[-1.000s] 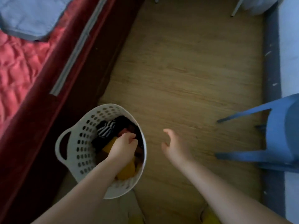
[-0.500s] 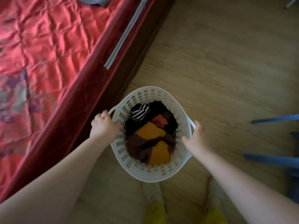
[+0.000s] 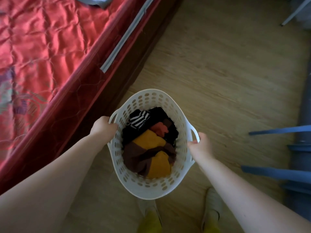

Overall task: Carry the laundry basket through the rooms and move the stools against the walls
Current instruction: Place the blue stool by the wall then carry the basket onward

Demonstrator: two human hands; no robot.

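The white perforated laundry basket [image 3: 152, 185] sits at the centre of the view, held over the wooden floor [image 3: 218, 73] just above the person's two feet in pale shoes [image 3: 211, 211]. The left hand [image 3: 103, 128] is closed over the basket's handle at its nine o'clock side, fingers curled around the rim there. The right hand [image 3: 201, 147] grips the opposite handle at about three o'clock, thumb on the inside and fingers wrapped round the outer loop. Inside the basket lie crumpled clothes [image 3: 151, 148]: mustard-yellow and dark brown pieces toward six o'clock, a black-and-white striped piece toward eleven o'clock, a small rust-red piece near the middle, and black fabric around them. A bed [image 3: 42, 56] with a red quilted cover fills the frame from nine to eleven o'clock, its dark red side running diagonally just beside the basket. At three to four o'clock, near the frame's edge and apart from the basket, the legs of a blue stool [image 3: 277, 172] reach in, partly cut off by the border.
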